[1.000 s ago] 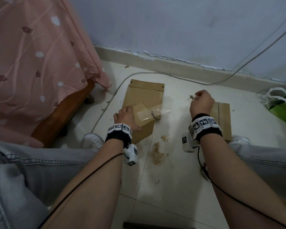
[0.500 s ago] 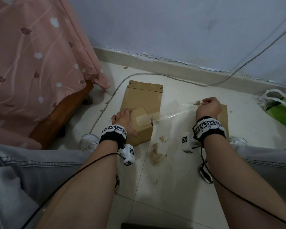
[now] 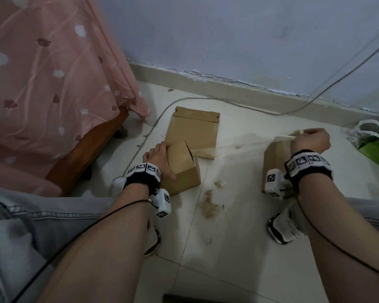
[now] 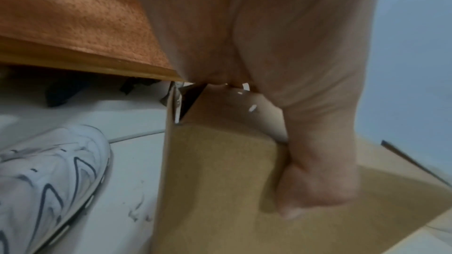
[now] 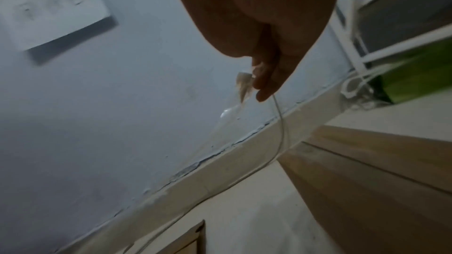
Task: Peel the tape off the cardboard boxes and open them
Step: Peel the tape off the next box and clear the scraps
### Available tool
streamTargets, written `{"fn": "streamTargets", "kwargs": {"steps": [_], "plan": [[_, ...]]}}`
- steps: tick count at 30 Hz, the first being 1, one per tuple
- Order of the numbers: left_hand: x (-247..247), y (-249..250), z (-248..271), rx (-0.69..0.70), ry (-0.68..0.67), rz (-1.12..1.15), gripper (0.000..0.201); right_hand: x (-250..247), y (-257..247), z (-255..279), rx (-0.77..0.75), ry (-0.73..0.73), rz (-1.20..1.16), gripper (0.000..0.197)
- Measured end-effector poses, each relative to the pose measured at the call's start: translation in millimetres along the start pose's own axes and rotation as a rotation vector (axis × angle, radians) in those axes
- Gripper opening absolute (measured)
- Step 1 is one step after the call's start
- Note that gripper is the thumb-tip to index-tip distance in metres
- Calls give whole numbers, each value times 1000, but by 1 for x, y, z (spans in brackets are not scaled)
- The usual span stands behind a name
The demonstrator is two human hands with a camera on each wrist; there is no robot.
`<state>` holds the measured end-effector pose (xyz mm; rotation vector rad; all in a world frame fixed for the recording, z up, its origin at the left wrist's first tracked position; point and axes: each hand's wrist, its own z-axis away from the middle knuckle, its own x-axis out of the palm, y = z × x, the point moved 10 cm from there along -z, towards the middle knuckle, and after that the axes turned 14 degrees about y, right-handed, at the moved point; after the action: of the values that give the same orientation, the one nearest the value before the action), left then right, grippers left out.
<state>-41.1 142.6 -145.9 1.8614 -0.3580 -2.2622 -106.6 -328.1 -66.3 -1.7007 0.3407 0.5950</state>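
A small brown cardboard box (image 3: 184,169) (image 4: 220,181) stands on the tiled floor, one top flap lifted. My left hand (image 3: 160,158) grips its left side, thumb (image 4: 315,184) pressed on the near face. A long strip of clear tape (image 3: 239,147) (image 5: 242,88) stretches from the box's top edge to my right hand (image 3: 311,141), which pinches its far end in a closed fist. Where the tape meets the box is faint. A flattened cardboard box (image 3: 193,132) lies behind the small one. Another brown box (image 3: 276,158) (image 5: 367,181) sits under my right wrist.
A pink-covered bed with a wooden frame (image 3: 85,154) is at the left. White cables (image 3: 228,101) run along the skirting. A green bag (image 3: 376,147) stands at the right. Torn paper scraps (image 3: 209,204) lie on the floor between my white shoes (image 3: 284,226) (image 4: 49,171).
My right hand has pulled the tape farther right, stretching it off the small box. The box has turned and slid toward me under my left hand, and its flap has lifted.
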Motion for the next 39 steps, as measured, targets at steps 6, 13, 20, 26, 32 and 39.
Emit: {"fn": "streamTargets", "kwargs": {"steps": [6, 13, 20, 26, 32, 39], "plan": [[4, 20, 1, -2, -2, 1, 118, 47, -15, 64, -145, -279, 36, 23], [-11, -12, 4, -143, 38, 29, 124, 41, 9, 51, -119, -263, 141, 24], [-8, -14, 7, -166, 0, 27, 123, 4, 18, 11, -4, -102, 163, 29], [-7, -8, 7, -165, -10, 7, 124, 21, -9, 58, -22, -271, 39, 24], [-2, 3, 9, -139, -16, -47, 126, 72, -27, 130, -21, -676, -185, 36], [1, 7, 9, -121, -17, -49, 126, 86, -42, 152, -357, -762, 15, 29]]}}
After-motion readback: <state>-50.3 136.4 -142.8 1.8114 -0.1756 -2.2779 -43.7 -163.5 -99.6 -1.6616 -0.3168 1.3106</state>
